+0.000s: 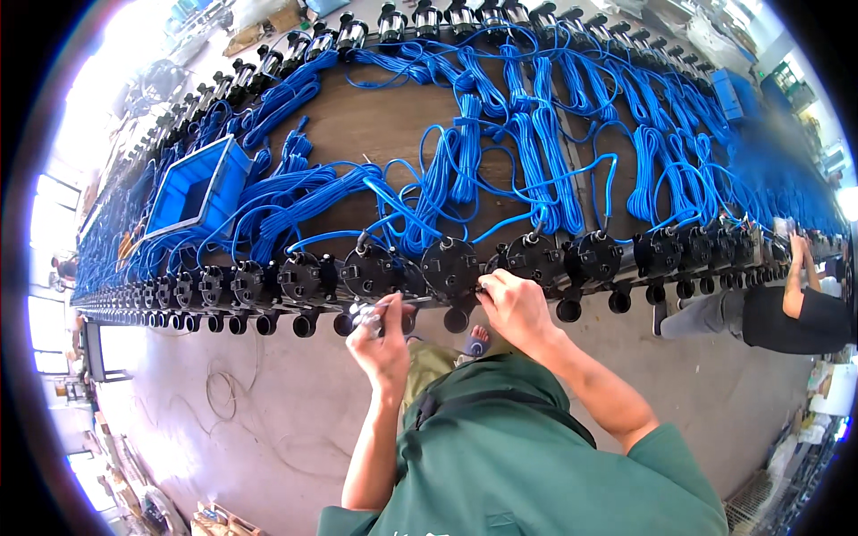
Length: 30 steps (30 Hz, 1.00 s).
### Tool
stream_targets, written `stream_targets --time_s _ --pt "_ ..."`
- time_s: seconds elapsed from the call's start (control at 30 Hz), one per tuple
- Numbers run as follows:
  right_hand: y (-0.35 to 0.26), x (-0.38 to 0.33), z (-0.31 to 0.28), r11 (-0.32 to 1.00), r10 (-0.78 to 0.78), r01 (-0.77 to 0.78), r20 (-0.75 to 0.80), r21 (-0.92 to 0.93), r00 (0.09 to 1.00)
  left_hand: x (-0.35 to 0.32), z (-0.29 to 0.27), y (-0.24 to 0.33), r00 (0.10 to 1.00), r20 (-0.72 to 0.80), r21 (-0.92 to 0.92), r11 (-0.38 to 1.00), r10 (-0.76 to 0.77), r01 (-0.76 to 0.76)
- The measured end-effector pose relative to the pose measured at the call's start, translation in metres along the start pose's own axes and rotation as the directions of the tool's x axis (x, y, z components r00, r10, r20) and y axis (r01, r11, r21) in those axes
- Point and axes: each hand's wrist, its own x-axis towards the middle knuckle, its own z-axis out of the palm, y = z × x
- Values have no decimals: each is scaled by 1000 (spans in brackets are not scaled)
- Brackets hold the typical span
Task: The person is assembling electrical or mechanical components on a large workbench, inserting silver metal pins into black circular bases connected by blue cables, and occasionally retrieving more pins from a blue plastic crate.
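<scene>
A long row of black round pump housings lines the front edge of a brown workbench. Each has a short outlet pipe hanging below it. My right hand rests on the lower right rim of one black pump, fingers curled against it. My left hand is closed around a small silvery metal tool just below the neighbouring black pump. Bundles of blue cable run from the pumps across the bench.
A blue plastic bin stands on the bench at the left. A second row of pumps lines the far edge. Another person in black leans at the bench on the right. Grey concrete floor lies under me.
</scene>
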Motion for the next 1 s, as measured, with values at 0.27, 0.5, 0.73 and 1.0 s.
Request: stream_targets --time_s 0.27,0.5,0.73,1.0 --pt "-11 -8 -39 976 149 -135 -70 169 986 12 14 -8 940 138 189 923 313 -335" --pt "-24 -12 -46 972 107 -93 -54 214 993 12 16 -34 906 323 323 868 274 -378" --pt "-63 -17 -58 848 72 -192 253 493 965 -22 -26 18 604 717 -478 384 -348 790" --pt "-69 -30 -36 948 58 -116 199 295 978 -36 -32 23 506 806 -415 316 -306 853"
